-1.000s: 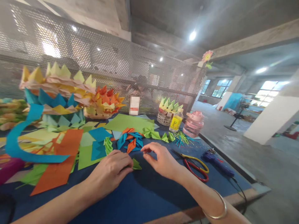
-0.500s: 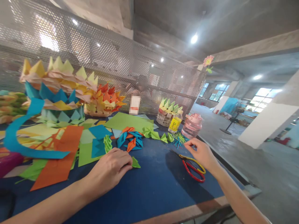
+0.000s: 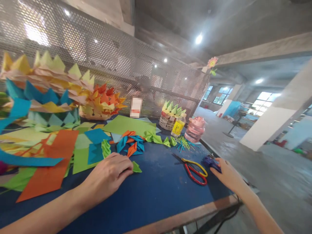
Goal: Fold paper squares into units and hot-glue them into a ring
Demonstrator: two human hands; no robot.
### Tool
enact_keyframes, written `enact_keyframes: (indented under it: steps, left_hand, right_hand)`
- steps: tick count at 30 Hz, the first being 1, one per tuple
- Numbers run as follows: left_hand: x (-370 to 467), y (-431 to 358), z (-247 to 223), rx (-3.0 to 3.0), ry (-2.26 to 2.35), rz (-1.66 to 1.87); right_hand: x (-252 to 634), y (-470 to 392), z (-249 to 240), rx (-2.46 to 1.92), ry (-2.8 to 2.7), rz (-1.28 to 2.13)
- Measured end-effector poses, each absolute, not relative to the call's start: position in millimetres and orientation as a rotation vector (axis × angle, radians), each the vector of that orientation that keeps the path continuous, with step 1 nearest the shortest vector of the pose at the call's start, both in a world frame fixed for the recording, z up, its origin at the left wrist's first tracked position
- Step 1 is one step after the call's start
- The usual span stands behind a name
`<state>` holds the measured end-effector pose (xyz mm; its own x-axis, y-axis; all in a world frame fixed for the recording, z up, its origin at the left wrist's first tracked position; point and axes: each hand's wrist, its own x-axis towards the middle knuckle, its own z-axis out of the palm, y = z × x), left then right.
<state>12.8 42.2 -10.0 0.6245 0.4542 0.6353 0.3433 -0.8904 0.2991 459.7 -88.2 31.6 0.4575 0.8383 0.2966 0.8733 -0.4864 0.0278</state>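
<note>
My left hand (image 3: 115, 170) is closed on a small folded green paper piece (image 3: 136, 167), whose pointed end sticks out past the fingertips. At the right table edge, my right hand (image 3: 225, 170) has its fingers round a dark blue tool (image 3: 210, 161) that is partly hidden. Scissors (image 3: 195, 170) with one yellow and one red handle lie between the hands. Beyond my left hand sits a blue and orange folded-paper piece (image 3: 131, 143), with a chain of green folded pieces (image 3: 156, 138) to its right.
Paper sheets, among them an orange strip (image 3: 51, 162), cover the left of the blue table (image 3: 156, 195). Behind stand large folded-paper crowns (image 3: 53, 97), a basket (image 3: 167, 122), a yellow-labelled bottle (image 3: 178, 126) and a pink bottle (image 3: 195, 129). Thin clippings (image 3: 182, 144) lie nearby.
My right hand has moved from the clippings to the right table edge and taken hold of the dark blue tool. The view has shifted slightly right; my left hand keeps its hold.
</note>
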Motion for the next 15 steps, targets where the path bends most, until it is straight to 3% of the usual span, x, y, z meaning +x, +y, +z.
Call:
enact_keyframes:
  steps: [15]
  left_hand:
    - [11,43,-3,2.701,0.624,1.22]
  right_hand:
    - [438,-80,44,-2.678,-1.357,-0.555]
